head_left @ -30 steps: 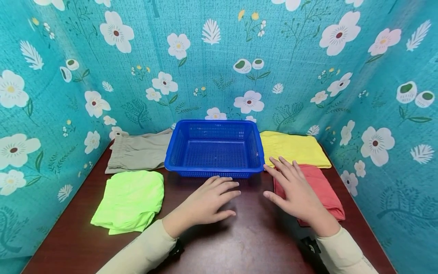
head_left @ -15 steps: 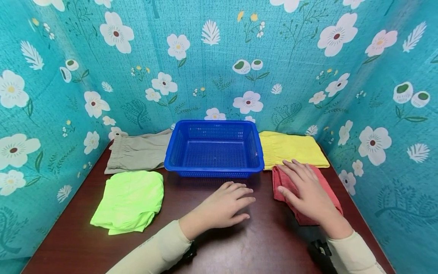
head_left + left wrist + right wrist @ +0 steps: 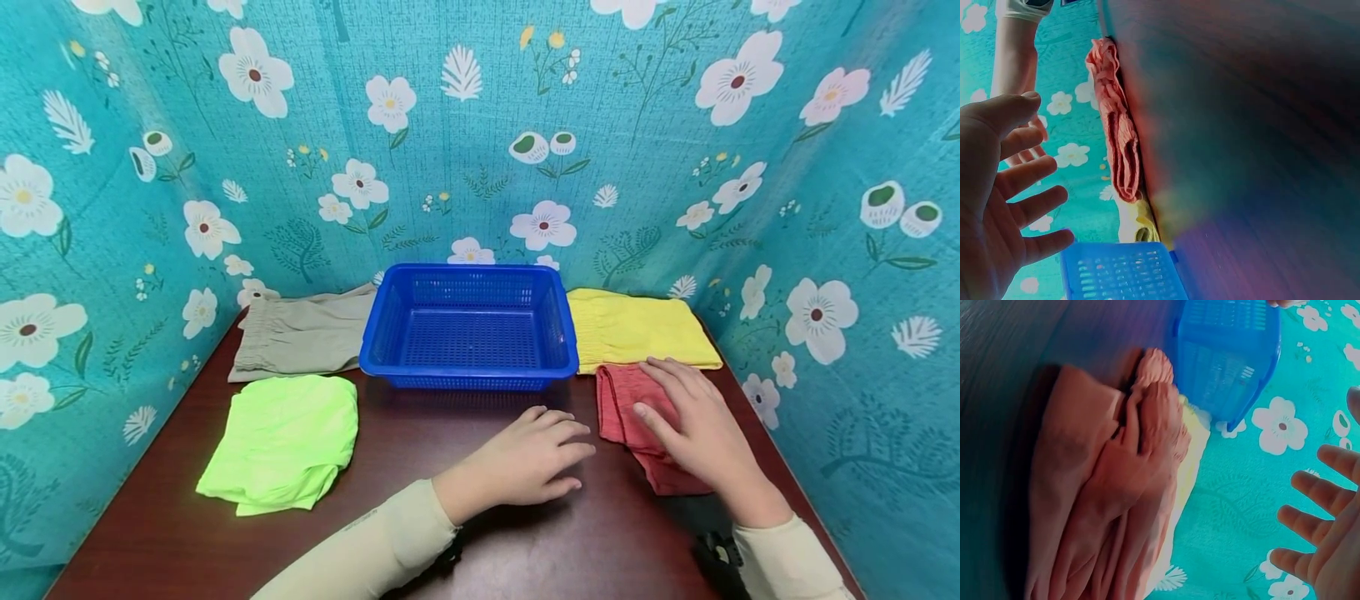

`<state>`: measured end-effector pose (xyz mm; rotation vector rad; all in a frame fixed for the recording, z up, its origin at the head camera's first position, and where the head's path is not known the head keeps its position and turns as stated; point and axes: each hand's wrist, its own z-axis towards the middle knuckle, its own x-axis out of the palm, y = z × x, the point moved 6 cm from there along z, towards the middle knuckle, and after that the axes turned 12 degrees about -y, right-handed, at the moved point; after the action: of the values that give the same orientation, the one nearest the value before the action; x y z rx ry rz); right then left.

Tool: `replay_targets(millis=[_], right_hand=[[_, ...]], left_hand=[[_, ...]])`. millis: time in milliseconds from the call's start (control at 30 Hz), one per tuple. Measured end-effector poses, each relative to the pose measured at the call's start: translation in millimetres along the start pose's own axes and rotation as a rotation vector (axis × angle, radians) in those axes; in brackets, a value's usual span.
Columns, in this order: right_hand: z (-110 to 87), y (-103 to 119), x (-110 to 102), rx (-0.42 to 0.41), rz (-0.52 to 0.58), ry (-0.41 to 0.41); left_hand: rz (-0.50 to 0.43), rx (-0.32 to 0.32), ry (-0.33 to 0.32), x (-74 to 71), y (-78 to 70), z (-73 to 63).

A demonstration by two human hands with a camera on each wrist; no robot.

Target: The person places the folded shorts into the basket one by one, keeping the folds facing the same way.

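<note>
My right hand [image 3: 705, 433] hovers over a folded red garment [image 3: 624, 410] at the right of the table, its fingers spread. In the right wrist view a gap shows between those fingers and the red garment [image 3: 1097, 487], whose gathered folds face the camera. My left hand [image 3: 517, 460] is held above the table's middle, left of the red garment, with relaxed fingers and nothing in them. Behind both hands stands a blue plastic basket [image 3: 468, 372] with nothing inside. A folded yellow garment [image 3: 637, 325] with a gathered waistband lies behind the red one.
On the left lie a folded neon-green garment [image 3: 285, 442] and, behind it, a grey-beige garment [image 3: 303, 333] next to the basket. Flowered teal cloth [image 3: 450, 167] hangs around the back and both sides of the dark wooden table [image 3: 555, 550].
Both hands have moved to the right and slightly toward the near edge. More of the red garment now shows beside my right hand. The basket and garments have stayed in place.
</note>
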<state>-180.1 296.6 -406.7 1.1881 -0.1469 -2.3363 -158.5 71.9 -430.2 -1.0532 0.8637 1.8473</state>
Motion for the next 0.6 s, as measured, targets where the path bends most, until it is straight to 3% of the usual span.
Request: replay_targets(millis=[300,600], right_hand=[[-2.8,-18.1,-2.5,0.022,0.000,-0.036],[-3.3,-32.4,-5.6,0.079,-0.028,-0.021]], left_hand=[[-0.010,0.019,0.047,14.0,-10.2,22.5],[-0.012,0.022,0.112,24.1,-17.0,45.4]])
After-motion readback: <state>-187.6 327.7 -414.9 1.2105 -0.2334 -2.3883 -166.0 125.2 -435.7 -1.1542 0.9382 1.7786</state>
